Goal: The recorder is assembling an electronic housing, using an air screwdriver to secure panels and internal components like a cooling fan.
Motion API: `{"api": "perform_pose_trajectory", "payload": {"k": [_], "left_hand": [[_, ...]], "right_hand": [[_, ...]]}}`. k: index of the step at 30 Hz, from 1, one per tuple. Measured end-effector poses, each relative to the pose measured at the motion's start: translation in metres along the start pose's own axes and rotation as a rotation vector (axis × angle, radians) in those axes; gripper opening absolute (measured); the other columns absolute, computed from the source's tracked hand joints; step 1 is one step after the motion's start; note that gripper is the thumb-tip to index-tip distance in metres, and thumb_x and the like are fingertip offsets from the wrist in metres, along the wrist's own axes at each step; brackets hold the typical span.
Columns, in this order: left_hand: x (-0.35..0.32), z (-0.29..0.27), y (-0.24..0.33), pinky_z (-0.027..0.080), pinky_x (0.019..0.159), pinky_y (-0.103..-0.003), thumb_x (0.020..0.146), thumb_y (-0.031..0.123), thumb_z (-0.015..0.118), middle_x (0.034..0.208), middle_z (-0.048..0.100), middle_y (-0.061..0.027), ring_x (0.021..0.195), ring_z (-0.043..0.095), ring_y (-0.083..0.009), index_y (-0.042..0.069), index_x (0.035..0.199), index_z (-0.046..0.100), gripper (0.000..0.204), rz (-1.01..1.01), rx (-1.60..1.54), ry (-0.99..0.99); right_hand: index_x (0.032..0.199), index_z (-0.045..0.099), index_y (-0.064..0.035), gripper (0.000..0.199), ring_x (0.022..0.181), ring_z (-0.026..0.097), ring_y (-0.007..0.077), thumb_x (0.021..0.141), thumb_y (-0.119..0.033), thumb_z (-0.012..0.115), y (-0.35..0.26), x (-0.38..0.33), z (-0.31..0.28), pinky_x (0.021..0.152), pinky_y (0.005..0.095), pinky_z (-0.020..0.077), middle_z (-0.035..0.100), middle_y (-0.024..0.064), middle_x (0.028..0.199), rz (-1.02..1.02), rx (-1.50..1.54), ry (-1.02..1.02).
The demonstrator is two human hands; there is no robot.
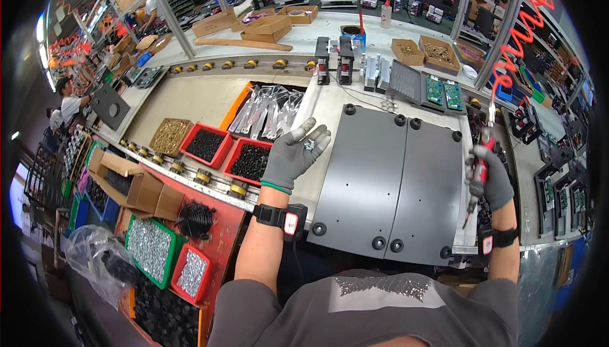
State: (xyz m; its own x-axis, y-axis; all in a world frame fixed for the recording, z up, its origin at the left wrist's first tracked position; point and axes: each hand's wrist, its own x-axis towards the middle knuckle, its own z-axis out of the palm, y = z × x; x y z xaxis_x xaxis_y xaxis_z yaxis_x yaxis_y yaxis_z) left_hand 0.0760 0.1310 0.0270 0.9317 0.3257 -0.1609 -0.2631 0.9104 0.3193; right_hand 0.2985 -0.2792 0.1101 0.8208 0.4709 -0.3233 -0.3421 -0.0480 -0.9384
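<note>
My left hand [288, 157], in a grey glove with a green cuff, is turned palm up. Several small silver screws [309, 144] lie in its cupped fingers. My gloved right hand [497, 179] is wrapped round a red air screwdriver [484, 150], its bit pointing down beside the right edge of the panels. An orange coiled hose [507, 61] runs up from the tool. Between my hands lie two dark grey metal panels side by side, a left panel [358, 163] and a right panel [426, 176], with black round rubber feet [379, 243] near their corners.
Left of me stand red bins of black parts [206, 144], a box of brass-coloured screws [170, 136], metal strips [266, 112] and a green bin of silver fasteners [150, 248]. Beyond the panels are green circuit boards [435, 90], heat sinks [377, 73] and transformers [323, 61]. Co-workers stand far left.
</note>
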Motion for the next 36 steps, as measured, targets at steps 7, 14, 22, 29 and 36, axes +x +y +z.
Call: {"api": "perform_pose_trajectory", "payload": {"k": [7,14,22,29,36], "left_hand": [[-0.025,-0.033,-0.004,0.046,0.114,-0.046,0.091,-0.011,0.039,0.144,0.040,-0.0335,0.134,0.046,-0.0431,-0.010,0.145,0.031,0.054,0.074,0.089,0.022],[-0.039,-0.055,-0.012,0.054,0.107,-0.040,0.096,-0.010,0.040,0.139,0.048,-0.0309,0.129,0.053,-0.0409,-0.010,0.141,0.038,0.045,0.136,0.186,0.212],[-0.056,-0.085,-0.009,0.052,0.108,-0.038,0.095,-0.009,0.047,0.134,0.053,-0.0282,0.129,0.053,-0.0395,-0.008,0.136,0.045,0.040,0.137,0.214,0.266],[-0.110,-0.043,-0.021,0.029,0.046,-0.019,0.102,0.014,0.048,0.080,0.046,0.0016,0.059,0.038,-0.0062,0.003,0.133,0.052,0.033,0.029,0.786,0.424],[-0.211,-0.024,-0.062,0.019,0.043,-0.020,0.102,0.032,0.051,0.061,0.033,0.0079,0.047,0.024,-0.0027,0.001,0.104,0.065,0.035,-0.211,0.997,0.323]], "right_hand": [[0.099,0.061,-0.0105,0.027,0.052,0.062,0.0189,0.085,-0.032,0.070,0.080,-0.011,-0.064,0.046,0.0333,0.0524,0.065,0.0060,0.078,0.139,0.031,0.115],[0.096,0.065,-0.0073,0.027,0.051,0.059,0.0129,0.086,-0.032,0.070,0.106,0.003,-0.062,0.046,0.0271,0.0489,0.062,0.0010,0.070,0.105,-0.200,0.125],[0.109,0.066,0.0000,0.037,0.069,0.065,0.0105,0.088,-0.030,0.071,0.113,0.011,-0.062,0.064,0.0258,0.0535,0.067,0.0026,0.086,0.022,-0.253,0.056],[0.106,0.068,0.0001,0.039,0.066,0.065,0.0111,0.088,-0.035,0.071,0.113,0.013,-0.061,0.062,0.0261,0.0524,0.069,0.0028,0.084,-0.011,-0.297,0.081],[0.107,0.066,0.0025,0.043,0.063,0.066,0.0138,0.085,-0.033,0.075,0.115,0.018,-0.064,0.060,0.0278,0.0545,0.069,0.0061,0.086,0.026,-0.261,0.073]]}}
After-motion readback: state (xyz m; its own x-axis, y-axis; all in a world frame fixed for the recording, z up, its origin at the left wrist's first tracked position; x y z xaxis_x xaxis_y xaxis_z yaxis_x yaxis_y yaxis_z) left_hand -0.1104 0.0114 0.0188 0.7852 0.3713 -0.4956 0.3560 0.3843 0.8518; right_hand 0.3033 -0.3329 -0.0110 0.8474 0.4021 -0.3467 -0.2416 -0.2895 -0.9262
